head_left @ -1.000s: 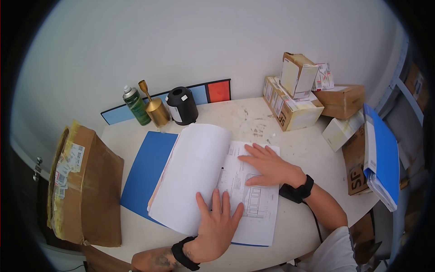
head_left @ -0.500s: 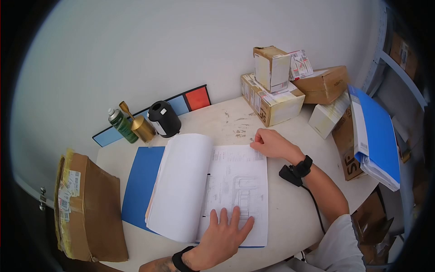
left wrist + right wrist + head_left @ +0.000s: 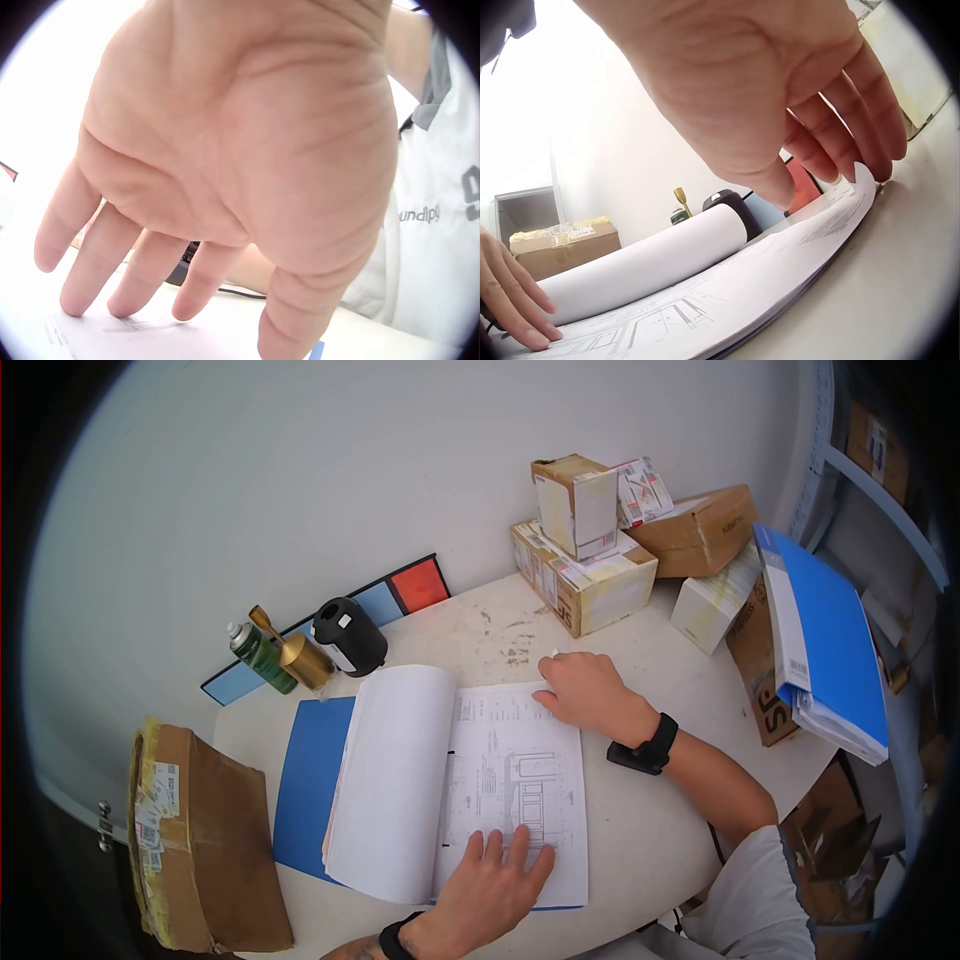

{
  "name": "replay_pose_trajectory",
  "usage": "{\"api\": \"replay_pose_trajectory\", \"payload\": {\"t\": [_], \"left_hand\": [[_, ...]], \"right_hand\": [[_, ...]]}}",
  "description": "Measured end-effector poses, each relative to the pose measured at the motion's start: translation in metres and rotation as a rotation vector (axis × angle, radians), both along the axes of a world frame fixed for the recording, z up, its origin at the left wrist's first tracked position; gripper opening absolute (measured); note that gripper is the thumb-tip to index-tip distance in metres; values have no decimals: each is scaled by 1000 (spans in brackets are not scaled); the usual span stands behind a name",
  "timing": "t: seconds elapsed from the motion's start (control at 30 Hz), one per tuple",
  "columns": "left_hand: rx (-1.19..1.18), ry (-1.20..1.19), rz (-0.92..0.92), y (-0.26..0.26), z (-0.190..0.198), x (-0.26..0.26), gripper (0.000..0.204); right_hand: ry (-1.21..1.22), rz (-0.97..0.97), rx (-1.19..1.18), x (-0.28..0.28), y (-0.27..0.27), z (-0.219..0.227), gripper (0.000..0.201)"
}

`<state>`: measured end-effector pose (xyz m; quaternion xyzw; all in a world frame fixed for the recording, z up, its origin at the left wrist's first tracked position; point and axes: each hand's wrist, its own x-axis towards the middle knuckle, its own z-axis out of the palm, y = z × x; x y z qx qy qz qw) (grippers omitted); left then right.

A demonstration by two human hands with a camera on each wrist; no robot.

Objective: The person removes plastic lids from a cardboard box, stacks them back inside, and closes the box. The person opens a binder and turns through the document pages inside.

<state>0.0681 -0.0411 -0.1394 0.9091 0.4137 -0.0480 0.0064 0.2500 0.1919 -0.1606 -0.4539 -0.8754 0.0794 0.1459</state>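
Note:
A blue folder (image 3: 315,760) lies spread on the table, with a curled stack of white sheets (image 3: 395,770) turned over to its left side. To the right of the stack is a page with printed line drawings (image 3: 500,760). My left hand (image 3: 490,890) rests its spread fingertips on the lower part of this page. At the page's upper right corner is my right hand (image 3: 590,690), its fingers curled at the edge. In the right wrist view the page corner (image 3: 864,187) bends upward against the fingertips, with the thumb over the page.
An open carton (image 3: 215,840) stands left. A spray can (image 3: 260,657), brass-coloured object (image 3: 303,660) and black container (image 3: 350,635) line the back by a coloured strip (image 3: 420,586). Stacked boxes (image 3: 600,590) and a blue binder (image 3: 825,630) stand right.
My right hand has moved from lying flat on the page to its upper right corner, fingers now curled. My left hand has slid lower on the page, off the turned stack. The head view has shifted.

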Motion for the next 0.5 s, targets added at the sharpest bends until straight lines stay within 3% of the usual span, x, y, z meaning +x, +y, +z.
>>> {"api": "replay_pose_trajectory", "payload": {"t": [0.07,0.13,0.2,0.33,0.4,0.5], "left_hand": [[-62,-36,-16,-2,6,1,63],[-122,-73,-29,-5,15,4,64],[-218,-136,-79,-5,24,8,61],[-169,-205,-32,-14,21,13,53],[-255,-116,-102,-9,28,10,61],[-399,-25,-67,-8,29,14,68]], "right_hand": [[1,9,12,-1,3,-3,32],[70,-108,-195,1,11,-3,37],[57,-106,-250,3,11,1,39],[2,-113,-292,1,4,8,42],[-3,-109,-294,0,5,9,42],[-11,-94,-262,-1,4,6,41]]}}
